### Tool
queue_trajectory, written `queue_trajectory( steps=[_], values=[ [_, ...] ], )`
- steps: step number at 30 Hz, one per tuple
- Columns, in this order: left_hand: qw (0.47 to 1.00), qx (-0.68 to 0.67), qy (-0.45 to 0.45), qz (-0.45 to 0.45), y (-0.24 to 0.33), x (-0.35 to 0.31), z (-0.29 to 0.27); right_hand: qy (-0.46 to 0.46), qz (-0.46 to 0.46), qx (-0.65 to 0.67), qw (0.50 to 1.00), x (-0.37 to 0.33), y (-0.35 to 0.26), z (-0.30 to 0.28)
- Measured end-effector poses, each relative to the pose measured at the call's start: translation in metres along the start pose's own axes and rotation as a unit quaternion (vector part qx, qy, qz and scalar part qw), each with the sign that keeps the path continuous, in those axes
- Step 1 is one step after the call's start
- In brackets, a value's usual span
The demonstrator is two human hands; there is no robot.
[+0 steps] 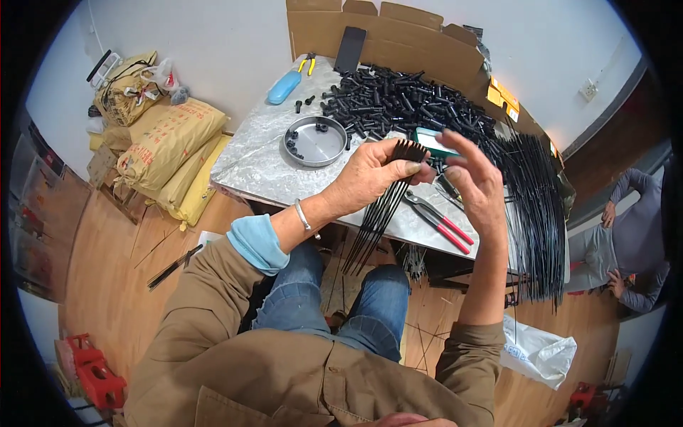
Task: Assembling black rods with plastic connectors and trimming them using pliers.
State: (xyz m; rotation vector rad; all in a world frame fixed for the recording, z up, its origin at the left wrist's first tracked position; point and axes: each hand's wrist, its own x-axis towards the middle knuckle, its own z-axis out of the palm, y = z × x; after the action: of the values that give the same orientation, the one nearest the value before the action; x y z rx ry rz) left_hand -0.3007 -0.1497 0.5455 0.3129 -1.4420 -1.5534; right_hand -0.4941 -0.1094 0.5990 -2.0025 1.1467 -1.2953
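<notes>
My left hand (388, 167) is closed round a fan of thin black rods (380, 220), thumb across them near their upper ends. The rods slant down over the table's front edge toward my lap. Just right of their tops, my right hand (477, 181) is raised with thumb and fingers apart, and nothing shows in it. Red-handled pliers (442, 224) lie on the table under and between the hands. Behind my left hand stands a round metal dish (331, 153) with a few small black parts in it. A heap of short black tubular parts (405, 103) spreads beyond both hands.
Long black rods (537, 213) hang over the table's (249, 153) right edge. A cardboard screen (398, 35) stands behind the heap. Far left lie a blue case (284, 87) and yellow-handled pliers (307, 64). Yellow sacks (171, 142) are stacked at left; another person (633, 220) is at right.
</notes>
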Motion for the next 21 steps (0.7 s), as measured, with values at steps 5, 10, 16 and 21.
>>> queue_trajectory(
  steps=[5,10,16,21],
  values=[
    [0.998,0.058,0.014,0.026,0.003,0.002,0.003,-0.099,-0.167,-0.263,0.945,0.020,-0.025,0.020],
    [0.999,0.035,-0.030,-0.001,0.000,0.002,-0.007,-0.131,0.023,0.085,0.987,0.044,-0.011,0.007],
    [0.999,0.031,-0.007,0.019,-0.002,0.003,-0.003,0.093,0.183,-0.156,0.966,0.087,0.148,-0.035],
    [0.999,0.040,0.002,0.003,0.005,-0.005,0.000,-0.017,0.246,-0.378,0.892,0.095,0.198,-0.017]
  ],
)
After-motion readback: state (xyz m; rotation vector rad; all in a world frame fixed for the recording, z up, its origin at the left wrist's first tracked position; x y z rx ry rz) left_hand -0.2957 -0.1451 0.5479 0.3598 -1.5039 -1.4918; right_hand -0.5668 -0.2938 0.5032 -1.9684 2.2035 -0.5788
